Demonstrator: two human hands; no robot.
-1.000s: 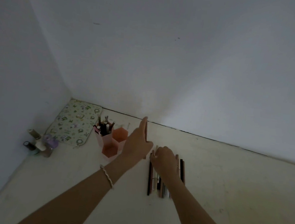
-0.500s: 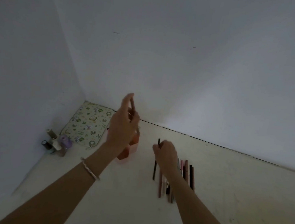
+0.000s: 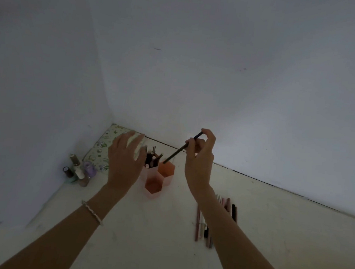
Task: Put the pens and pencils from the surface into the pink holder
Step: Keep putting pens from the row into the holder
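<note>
The pink holder, made of hexagonal cells, stands on the pale surface near the corner. Its back left cell holds several pens. My right hand pinches a thin dark pencil that slants down, its lower tip at the mouth of the back right cell. Just left of the holder, my left hand hovers with fingers spread, holding nothing. A row of pens and pencils lies on the surface to the right, partly hidden by my right forearm.
Several small nail polish bottles stand by the left wall. A floral patterned mat lies in the corner behind the holder. White walls close in at the left and the back.
My right hand lifted the dark pencil off the row and carried it left to the holder. My left hand let go of its pen at the holder and spread its fingers.
</note>
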